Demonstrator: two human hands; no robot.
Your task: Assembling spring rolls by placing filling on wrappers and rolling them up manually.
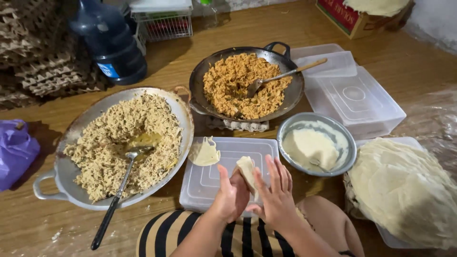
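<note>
Fingers (238, 183) of the left hand (232, 197) curl around a folded wrapper (247, 172), clamped on its lower half. The right hand (276, 200) has its fingers spread apart, palm pressed to the wrapper's right side. The wrapper sits between both hands, just above the near edge of the plastic lid (209, 183), its long axis running up and slightly left, tip pointing away from the person. Another folded piece (204, 152) lies on the lid's far left corner. Right of the lid stands a bowl (350, 143) of white paste; further right, a stack of wrappers (404, 190). Left of the lid, a pan (71, 185) of noodles.
</note>
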